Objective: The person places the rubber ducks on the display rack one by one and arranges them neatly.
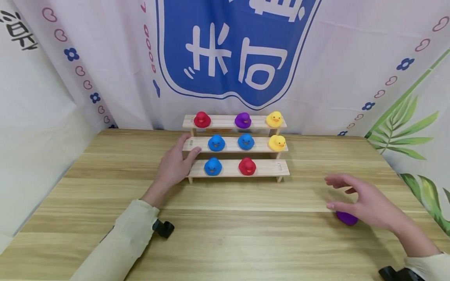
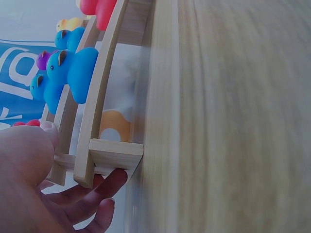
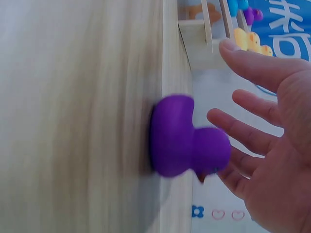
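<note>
A three-tier wooden stand (image 1: 267, 168) bears several rubber ducks. On its bottom tier sit a blue duck (image 1: 213, 167) and a red duck (image 1: 247, 166). My left hand (image 1: 174, 164) holds the stand's left end, thumb on the middle tier; in the left wrist view the fingers (image 2: 99, 194) curl beneath the tier's end. To the right, my right hand (image 1: 369, 203) hovers with fingers spread and thumb apart, over a purple duck (image 1: 347, 218) that it partly hides. The right wrist view shows that purple duck (image 3: 175, 138) on the table, beside the open palm.
The middle tier carries two blue ducks (image 1: 216, 143) and a yellow duck (image 1: 277, 143). On the top tier are a red duck (image 1: 202, 120), a purple duck (image 1: 243, 120) and a yellow duck (image 1: 274, 119). A printed curtain (image 1: 133, 78) hangs behind the wooden table (image 1: 225, 234).
</note>
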The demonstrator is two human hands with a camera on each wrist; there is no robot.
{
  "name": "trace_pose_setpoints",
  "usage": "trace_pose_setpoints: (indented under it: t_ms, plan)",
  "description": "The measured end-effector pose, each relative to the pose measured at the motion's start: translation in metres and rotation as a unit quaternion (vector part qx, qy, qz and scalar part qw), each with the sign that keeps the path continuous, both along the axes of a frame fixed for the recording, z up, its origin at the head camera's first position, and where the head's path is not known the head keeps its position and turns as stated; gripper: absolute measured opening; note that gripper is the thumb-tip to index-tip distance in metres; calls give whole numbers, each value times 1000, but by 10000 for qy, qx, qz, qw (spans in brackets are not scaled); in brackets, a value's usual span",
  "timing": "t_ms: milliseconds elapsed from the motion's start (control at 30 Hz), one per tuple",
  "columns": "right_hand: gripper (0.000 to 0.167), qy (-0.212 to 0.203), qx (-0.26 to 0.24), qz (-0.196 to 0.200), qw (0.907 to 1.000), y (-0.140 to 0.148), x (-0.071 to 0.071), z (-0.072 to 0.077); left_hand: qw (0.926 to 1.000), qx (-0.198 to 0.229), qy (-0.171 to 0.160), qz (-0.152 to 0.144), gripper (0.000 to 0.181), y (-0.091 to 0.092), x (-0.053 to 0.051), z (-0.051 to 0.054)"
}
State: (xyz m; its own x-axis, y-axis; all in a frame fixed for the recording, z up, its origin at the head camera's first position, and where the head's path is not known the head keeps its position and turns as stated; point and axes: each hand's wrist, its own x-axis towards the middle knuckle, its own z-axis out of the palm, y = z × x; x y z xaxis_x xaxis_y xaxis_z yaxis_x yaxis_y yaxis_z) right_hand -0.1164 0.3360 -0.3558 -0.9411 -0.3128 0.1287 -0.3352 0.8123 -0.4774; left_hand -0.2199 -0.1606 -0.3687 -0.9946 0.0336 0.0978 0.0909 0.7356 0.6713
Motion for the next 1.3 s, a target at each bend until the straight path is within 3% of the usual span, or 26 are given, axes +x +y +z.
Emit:
trace_pose_setpoints:
  t_ms: [533, 800, 933, 1067, 1300]
  plan:
    - [53, -61, -10, -45, 10000, 34, 12, -18, 10000, -11, -20, 17, 70, 0, 1, 1]
    - [48, -527, 167, -341, 9979, 38, 17, -20, 10000, -24, 12, 17, 70, 0, 0, 0]
    - [39, -729, 315, -506, 9956, 39, 18, -19, 10000, -23, 3, 30, 70, 0, 0, 0]
    - [29, -638, 438, -584, 9953, 38, 17, -17, 10000, -29, -10, 34, 70, 0, -1, 0]
    - [28, -425, 401, -640, 9962, 27, 9, -11, 10000, -21, -60, 35, 71, 0, -1, 0]
